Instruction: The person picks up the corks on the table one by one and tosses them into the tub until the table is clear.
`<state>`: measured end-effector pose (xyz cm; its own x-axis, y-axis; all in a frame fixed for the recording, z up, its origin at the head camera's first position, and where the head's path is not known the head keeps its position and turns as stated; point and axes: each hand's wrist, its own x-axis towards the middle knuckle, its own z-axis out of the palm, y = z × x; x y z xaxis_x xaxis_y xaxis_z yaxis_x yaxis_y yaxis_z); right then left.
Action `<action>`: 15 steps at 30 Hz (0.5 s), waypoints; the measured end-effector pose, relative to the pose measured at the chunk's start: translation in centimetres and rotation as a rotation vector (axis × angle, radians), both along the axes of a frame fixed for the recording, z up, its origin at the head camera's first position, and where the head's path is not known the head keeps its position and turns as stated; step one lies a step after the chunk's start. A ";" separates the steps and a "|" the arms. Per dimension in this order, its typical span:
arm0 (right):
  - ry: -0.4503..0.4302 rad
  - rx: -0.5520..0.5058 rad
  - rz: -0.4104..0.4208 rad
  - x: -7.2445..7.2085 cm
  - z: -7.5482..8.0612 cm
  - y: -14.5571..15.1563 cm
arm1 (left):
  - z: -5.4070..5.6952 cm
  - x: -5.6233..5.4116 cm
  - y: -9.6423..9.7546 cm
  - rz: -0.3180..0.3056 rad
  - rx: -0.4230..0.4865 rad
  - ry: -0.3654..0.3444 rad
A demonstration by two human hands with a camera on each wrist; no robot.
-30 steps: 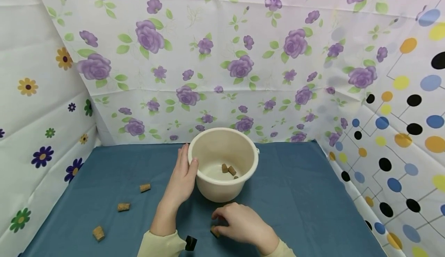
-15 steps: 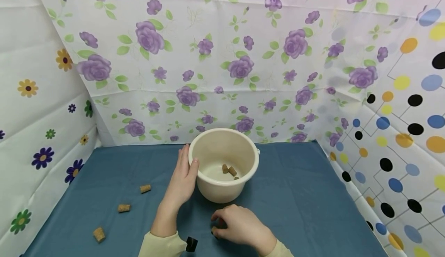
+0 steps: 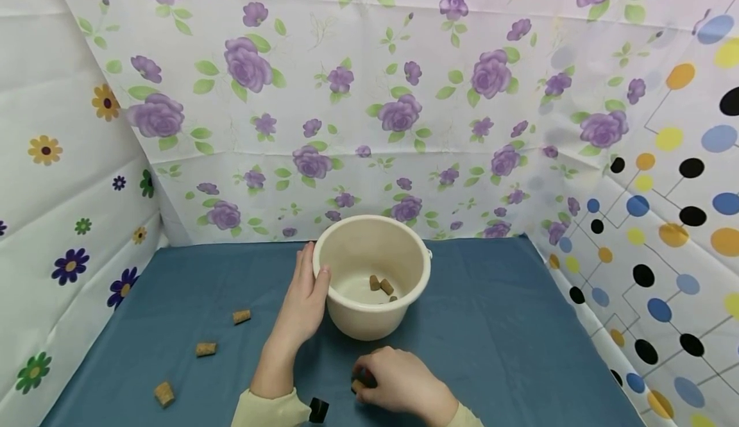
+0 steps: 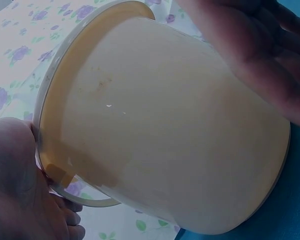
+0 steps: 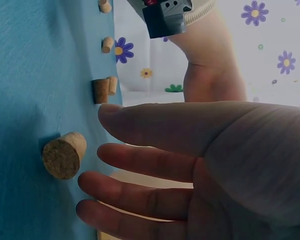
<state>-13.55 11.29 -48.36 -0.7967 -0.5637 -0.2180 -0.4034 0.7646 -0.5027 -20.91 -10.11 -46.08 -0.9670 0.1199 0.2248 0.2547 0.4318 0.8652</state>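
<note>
A cream plastic bucket [image 3: 369,321] stands on the blue cloth with several corks [image 3: 386,287] at its bottom. My left hand [image 3: 297,302] rests along its left side, fingers straight and thumb near the rim; the left wrist view shows that hand [image 4: 15,185] at the rim. In front of the bucket, my right hand [image 3: 398,379] reaches down over a cork [image 3: 358,386], thumb and index finger on either side. The right wrist view has this cork [image 5: 62,157] just beyond the fingertips, with the right hand's fingers [image 5: 145,160] spread and slightly bent.
Three corks lie in a slanting row on the left: a far cork [image 3: 241,317], a middle cork [image 3: 205,349] and a near cork [image 3: 164,393]. Another cork [image 5: 100,91] shows past my right thumb in the right wrist view. Patterned white sheets [image 3: 346,119] wall the table.
My right hand has lowered slightly and its fingers have drawn in around the cork. The left hand and bucket hold their place; the head view has tilted slightly.
</note>
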 end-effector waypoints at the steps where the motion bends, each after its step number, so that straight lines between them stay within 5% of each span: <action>1: -0.004 0.006 -0.001 0.0 -0.1 -0.1 | 0.0 0.0 0.0 0.000 0.000 -0.002; 15: 0.018 0.042 -0.029 0.2 -0.9 -0.5 | 0.1 0.0 0.0 0.000 -0.011 -0.016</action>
<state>-13.37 10.80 -49.21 -0.8164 -0.5312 -0.2267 -0.3896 0.7963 -0.4628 -20.88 -10.09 -46.03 -0.9704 0.1224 0.2081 0.2410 0.4415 0.8643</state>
